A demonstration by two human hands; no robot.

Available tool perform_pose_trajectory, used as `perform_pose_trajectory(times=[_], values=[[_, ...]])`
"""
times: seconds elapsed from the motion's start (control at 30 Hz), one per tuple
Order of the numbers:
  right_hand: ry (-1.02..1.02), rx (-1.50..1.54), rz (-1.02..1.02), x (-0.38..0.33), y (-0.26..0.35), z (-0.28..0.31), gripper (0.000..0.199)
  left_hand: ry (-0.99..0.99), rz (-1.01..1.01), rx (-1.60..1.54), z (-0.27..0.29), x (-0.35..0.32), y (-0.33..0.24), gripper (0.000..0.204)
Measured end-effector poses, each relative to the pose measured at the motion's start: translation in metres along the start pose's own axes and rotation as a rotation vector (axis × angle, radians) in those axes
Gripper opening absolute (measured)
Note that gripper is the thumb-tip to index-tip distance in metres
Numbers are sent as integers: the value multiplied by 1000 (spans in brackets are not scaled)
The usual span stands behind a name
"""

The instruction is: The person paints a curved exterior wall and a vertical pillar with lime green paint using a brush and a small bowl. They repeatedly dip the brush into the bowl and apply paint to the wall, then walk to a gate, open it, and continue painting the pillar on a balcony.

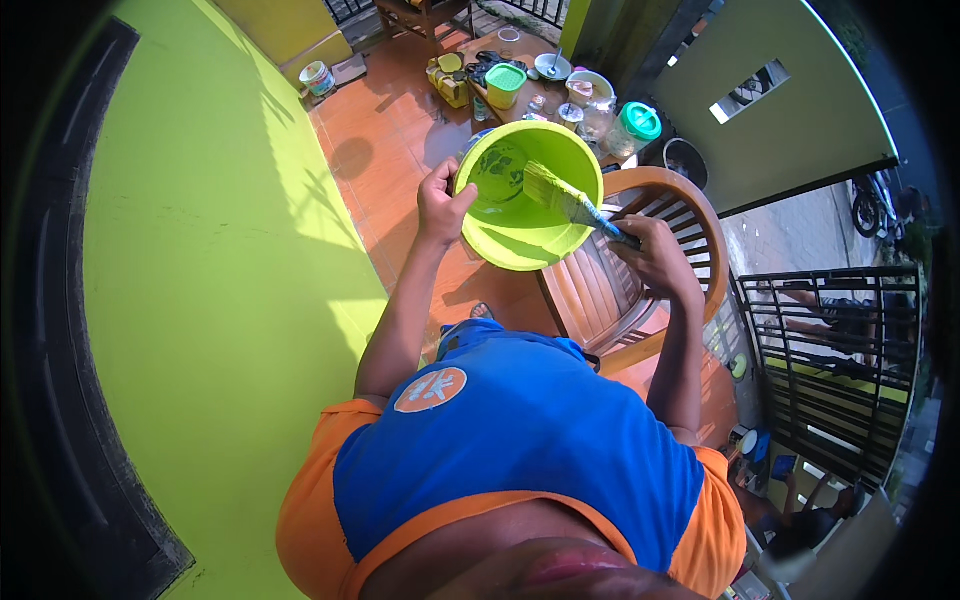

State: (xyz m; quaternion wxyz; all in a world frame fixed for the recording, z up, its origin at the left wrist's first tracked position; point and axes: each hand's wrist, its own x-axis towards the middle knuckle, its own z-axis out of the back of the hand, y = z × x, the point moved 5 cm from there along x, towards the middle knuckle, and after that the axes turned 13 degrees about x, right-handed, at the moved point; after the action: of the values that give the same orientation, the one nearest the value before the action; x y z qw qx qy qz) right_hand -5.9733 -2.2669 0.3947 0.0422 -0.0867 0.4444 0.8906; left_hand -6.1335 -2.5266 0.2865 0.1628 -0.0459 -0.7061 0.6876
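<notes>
My left hand (444, 205) grips the left rim of a lime-green bowl (530, 250), its thumb on the near side and its fingers mostly hidden behind. Tilted toward me, the bowl shows its inside, smeared with green paint and with a darker patch at the bottom. My right hand (655, 252) is closed around the handle of a paintbrush (575, 204). The paint-coated bristles reach over the right part of the bowl. Whether they touch its inside I cannot tell.
A lime-green wall (210, 230) stands on my left. Beyond the bowl, a wooden table (490, 45) carries tubs, jars and bags. A wooden chair (590, 290) is close on the right. Farther right are a black metal gate (840, 350) and another person (800, 520).
</notes>
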Motion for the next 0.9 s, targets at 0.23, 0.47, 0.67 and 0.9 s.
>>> perform_pose_trajectory(times=[0.23, 0.47, 0.67, 0.9], values=[[-26, -220, 333, 112, 59, -56, 26, -124, -101, 33, 53, 4, -17, 21], [-271, 18, 509, 171, 91, -76, 18, -314, -16, -67, 79, 29, -12, 16], [-142, 95, 592, 241, 97, -80, 24, -362, -21, -52, 82, 86, 1, 12], [-165, -99, 762, 323, 113, -45, 36, -249, -4, 65, 86, 179, 1, 15]])
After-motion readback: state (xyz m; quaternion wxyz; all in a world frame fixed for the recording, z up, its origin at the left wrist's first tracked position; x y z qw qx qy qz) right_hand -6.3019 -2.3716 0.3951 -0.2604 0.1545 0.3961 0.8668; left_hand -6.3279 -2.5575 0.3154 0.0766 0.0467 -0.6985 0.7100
